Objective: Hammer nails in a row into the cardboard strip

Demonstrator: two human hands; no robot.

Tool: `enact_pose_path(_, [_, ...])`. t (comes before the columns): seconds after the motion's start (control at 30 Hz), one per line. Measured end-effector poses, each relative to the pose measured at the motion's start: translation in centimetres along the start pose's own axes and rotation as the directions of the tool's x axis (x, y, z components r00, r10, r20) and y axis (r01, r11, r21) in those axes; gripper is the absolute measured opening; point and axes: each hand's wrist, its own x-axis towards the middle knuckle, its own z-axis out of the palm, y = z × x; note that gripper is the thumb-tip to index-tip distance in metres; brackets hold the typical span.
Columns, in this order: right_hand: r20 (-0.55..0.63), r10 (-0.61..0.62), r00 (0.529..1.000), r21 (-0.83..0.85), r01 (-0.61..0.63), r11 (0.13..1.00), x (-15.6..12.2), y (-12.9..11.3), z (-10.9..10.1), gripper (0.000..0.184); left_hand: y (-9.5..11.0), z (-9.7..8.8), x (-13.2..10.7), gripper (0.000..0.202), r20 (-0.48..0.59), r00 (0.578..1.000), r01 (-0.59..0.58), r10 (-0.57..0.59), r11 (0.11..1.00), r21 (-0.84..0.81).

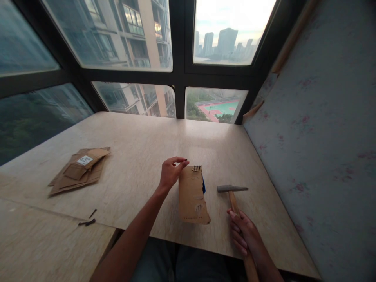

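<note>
Indoors, over a pale counter (141, 141) by windows (178, 76), the right hand (244, 232) grips a hammer (233, 199), the left hand (171, 172) pinches something dark (185, 159).

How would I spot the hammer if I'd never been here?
Find the pale table below the windows. Right of the torn cardboard, look at the right hand: it's holding the hammer by its wooden handle. Unlike the cardboard, it has a grey head set across a stick.
</note>
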Motion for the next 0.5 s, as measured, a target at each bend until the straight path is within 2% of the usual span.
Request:
enact_pose_path(0.13, [-0.007,-0.001,1.0,0.003,0.001,1.0,-0.2,-0.3,0.3,0.056,0.3,-0.3,-0.2,0.025,-0.023,1.0,-0.006,0.004,0.996,-0.089])
enact_pose_path(0.27, [-0.001,-0.001,1.0,0.006,0.001,1.0,0.0,0.0,0.0,0.054,0.9,-0.4,-0.5,0.026,0.002,1.0,-0.022,0.023,0.993,-0.119])
enact_pose_path(0.5, [0.006,-0.036,0.999,0.029,0.036,0.999,0.1,0.4,-0.2,0.051,1.3,-0.5,-0.3,0.035,0.092,0.987,0.147,-0.131,0.97,-0.195])
